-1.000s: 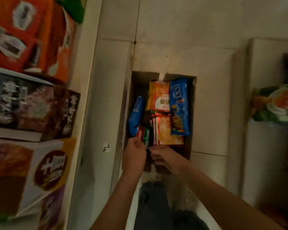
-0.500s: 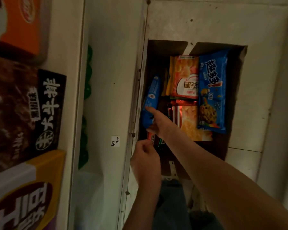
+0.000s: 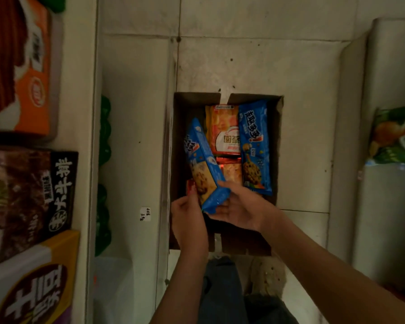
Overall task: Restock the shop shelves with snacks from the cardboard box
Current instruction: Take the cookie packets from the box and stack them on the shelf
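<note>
Shelves [image 3: 89, 160]: stand to the left of the aisle, carrying boxed goods [image 3: 33, 183]
Cardboard box [image 3: 180, 108]: open on the floor; orange packs [image 3: 225, 132] and a second blue pack [image 3: 255, 146] lie inside
Blue cookie pack [image 3: 204, 164]: tilted, raised above the box's left side
Right hand [image 3: 243, 211]: thumb and fingers grip the pack's lower end
Left hand [image 3: 187, 220]: pinches a small red packet [image 3: 190, 187], partly hidden
Progress: early, I judge; picking under way, box well filled, nothing from this handful shelved
Change: half a second ago the blue pack stood against the box's left wall and the right hand was only reaching for it; now it is lifted
</note>
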